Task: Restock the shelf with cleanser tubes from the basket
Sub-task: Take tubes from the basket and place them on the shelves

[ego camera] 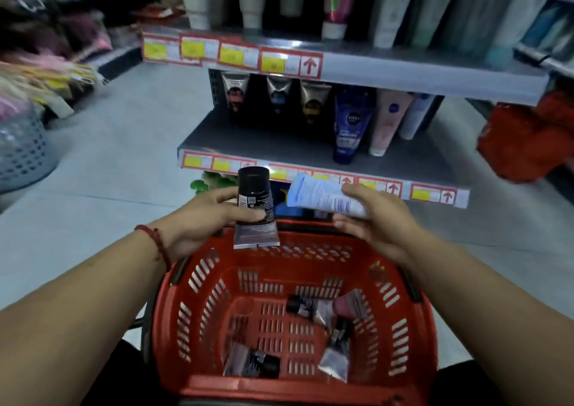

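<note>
Both hands are over the far rim of the basket (217,385), apart, each clamped on 1 tube and just short of the shelf (248,138).

The left hand (205,216) wraps thumb and fingers round the middle of the dark tube (254,207). To its right, the white tube (323,199) lies across the fingers of the right hand (372,216), with the thumb pressing on top.

The step in hand looks like carrying these 2 up to the lower shelf. To do it well:
1. Match each tube to its own kind. The dark one probably belongs on the left, near the 3 silver tubes (278,90); the white one further right, past the blue tube (351,123).
2. Every tube on the shelf stands on its cap, so both should end cap down.
3. Place 1 at a time, and set it flat on its cap before letting go, since the standing ones look easy to knock over.

The dark tube is nearly upright: cap at the top, flat crimp at the bottom, over the basket rim. It needs a full flip. The white tube runs nearly level, with the wide crimp pointing left, slightly raised, towards the dark tube's cap. Its other end is hidden in the palm, so I cannot see its cap; a quarter turn should stand it up.

At least 4 loose tubes (251,363) lie on the basket floor, pointing different ways.
</note>
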